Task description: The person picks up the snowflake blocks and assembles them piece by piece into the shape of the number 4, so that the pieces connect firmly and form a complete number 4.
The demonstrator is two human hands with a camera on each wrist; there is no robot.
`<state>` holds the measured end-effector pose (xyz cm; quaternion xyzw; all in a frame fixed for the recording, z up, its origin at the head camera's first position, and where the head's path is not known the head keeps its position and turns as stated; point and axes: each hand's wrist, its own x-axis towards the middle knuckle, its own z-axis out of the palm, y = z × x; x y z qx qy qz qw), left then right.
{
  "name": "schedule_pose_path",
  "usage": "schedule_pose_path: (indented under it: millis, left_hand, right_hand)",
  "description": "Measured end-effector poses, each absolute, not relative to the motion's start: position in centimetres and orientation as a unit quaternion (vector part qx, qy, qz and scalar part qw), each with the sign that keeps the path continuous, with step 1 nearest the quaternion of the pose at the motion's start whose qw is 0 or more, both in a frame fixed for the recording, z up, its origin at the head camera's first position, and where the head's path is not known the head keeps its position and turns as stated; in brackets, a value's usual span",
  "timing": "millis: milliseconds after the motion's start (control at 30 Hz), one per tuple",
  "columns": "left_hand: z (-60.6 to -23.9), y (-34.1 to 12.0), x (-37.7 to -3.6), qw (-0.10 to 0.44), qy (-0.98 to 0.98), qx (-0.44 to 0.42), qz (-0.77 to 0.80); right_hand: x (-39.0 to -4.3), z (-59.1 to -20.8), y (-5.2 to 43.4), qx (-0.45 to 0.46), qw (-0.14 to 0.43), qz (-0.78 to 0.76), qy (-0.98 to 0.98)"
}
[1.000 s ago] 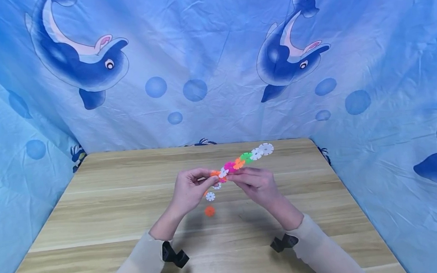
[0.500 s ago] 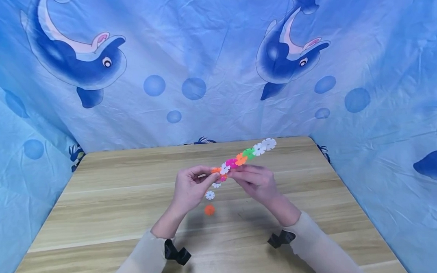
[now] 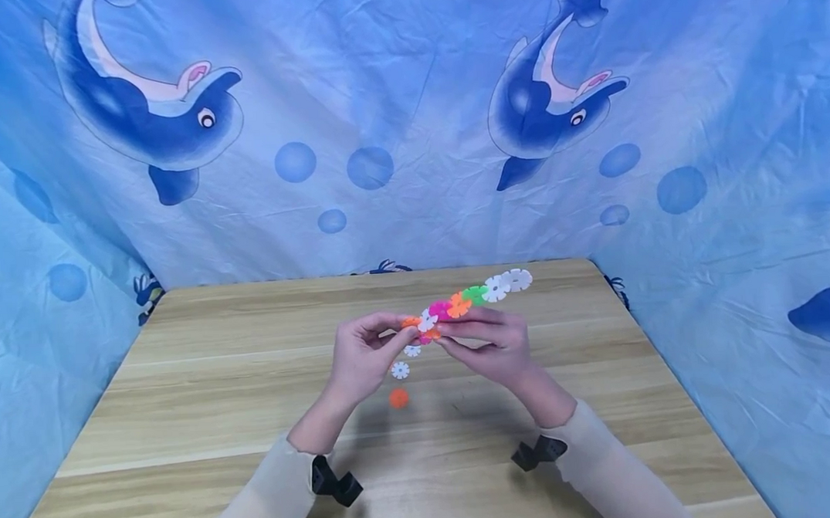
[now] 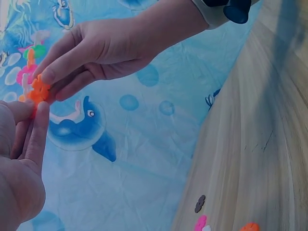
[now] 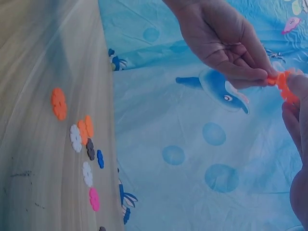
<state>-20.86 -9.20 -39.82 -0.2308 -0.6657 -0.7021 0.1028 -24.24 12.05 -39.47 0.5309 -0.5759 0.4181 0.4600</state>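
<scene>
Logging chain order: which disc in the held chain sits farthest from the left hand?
The outermost white disc, at the tip; the next white disc sits between it and the green disc.

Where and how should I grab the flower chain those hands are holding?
Probably the end white disc, pinched across its flat faces, coming from the person's right: that end of the flower chain sticks out free, while the left hand and right hand hold the orange end.

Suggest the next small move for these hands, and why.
Probably press the orange discs together: the left hand and right hand pinch them where they meet, beside the colourful chain; how firmly they're joined is hidden.
</scene>
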Motion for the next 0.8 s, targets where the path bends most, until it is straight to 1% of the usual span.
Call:
schedule_pose_path:
  millis: [100,333,500,800]
  left_hand:
    - [-39.7,-9.5,-20.8,0.108,-0.672,-0.224,-0.698]
    - [-39.2,-10.1,-20.6,0.119,-0.687,-0.204,-0.687]
    - [-39.0,-10.4,-20.5,0.126,-0.690,-0.204,-0.683]
    - [-38.9,-10.3,-20.2,0.122,-0.684,-0.212,-0.687]
  right_hand:
    - [-24.4,-39.5,12.4,0.523,0.455,0.432,-0.577]
    - [-25.2,-39.7,13.5,0.500,0.421,0.448,-0.610]
    - [-25.9,-40.6,14.4,0.447,0.415,0.427,-0.667]
    - [-27.6,-42.7,15.1,0.351,0.377,0.393,-0.762]
